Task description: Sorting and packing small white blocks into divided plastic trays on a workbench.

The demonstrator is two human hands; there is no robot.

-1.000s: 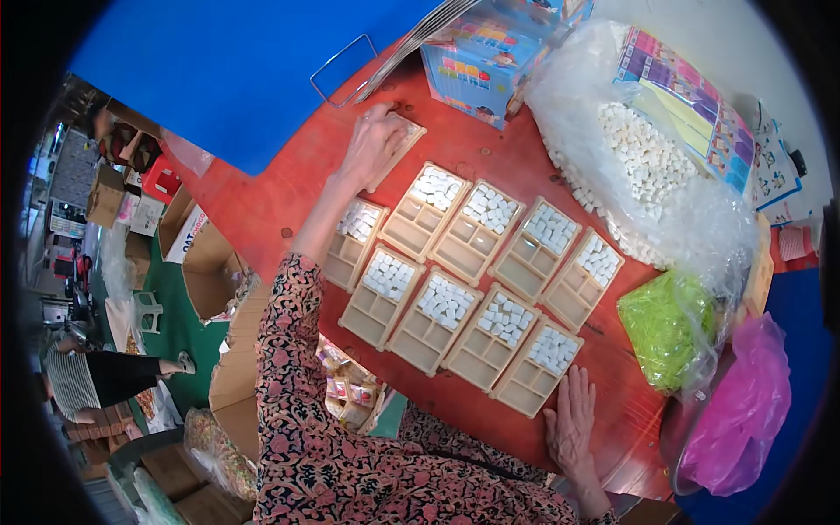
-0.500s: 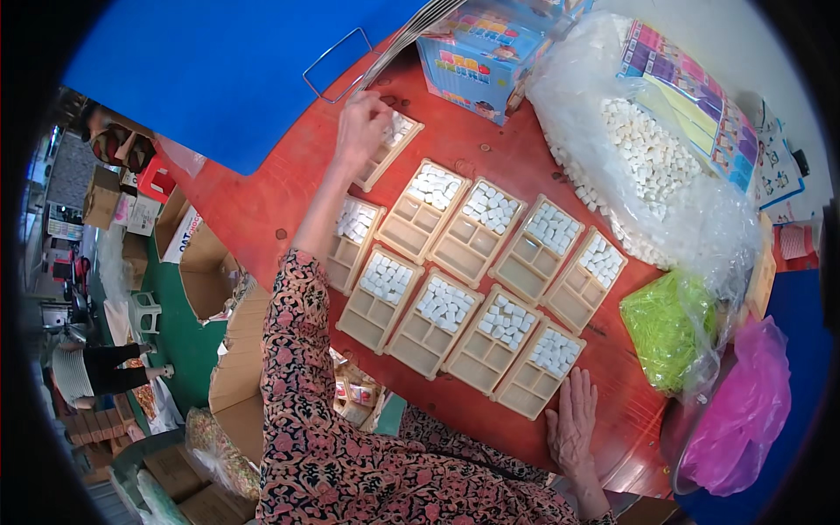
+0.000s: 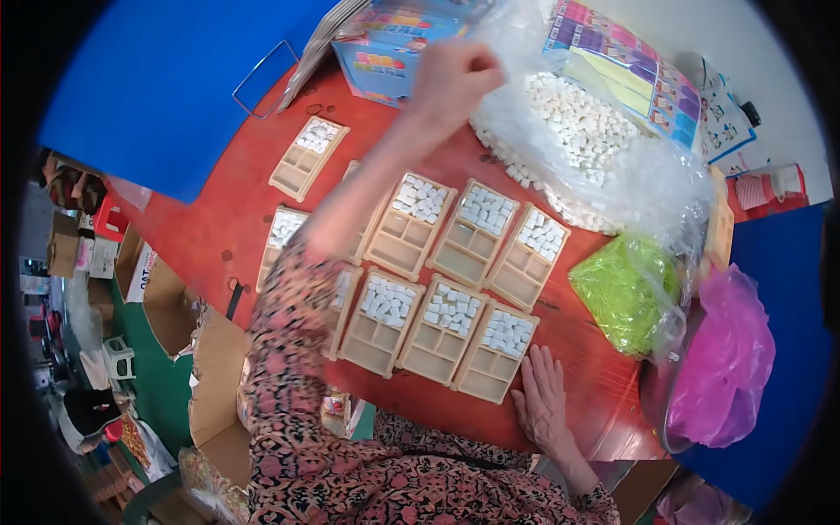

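My left hand [image 3: 451, 83] is raised over the far side of the table, its fingers curled closed beside the clear plastic bag [image 3: 678, 197]. Whatever they may hold is hidden. Small white block-like pieces [image 3: 582, 122] fill the bag and spill along its near edge. My right hand [image 3: 542, 398] rests palm down on the table, fingers stretched out, against the near right tray [image 3: 484, 374]. Several beige compartment trays stand in two rows, white pieces in their far sections. One tray [image 3: 296, 177] lies apart at the far left. My left forearm covers parts of others.
A blue printed box [image 3: 372, 74] stands at the back beside stacked sheets. On the right are a bright green packet [image 3: 621, 293] and a pink plastic bag [image 3: 724, 359] over a metal bowl. Cardboard boxes [image 3: 219, 385] stand left of the red table [image 3: 604, 398].
My left hand has moved right, from the far left tray to beside the bag. The view has shifted, so the table's contents appear further left. My right hand stays on the table.
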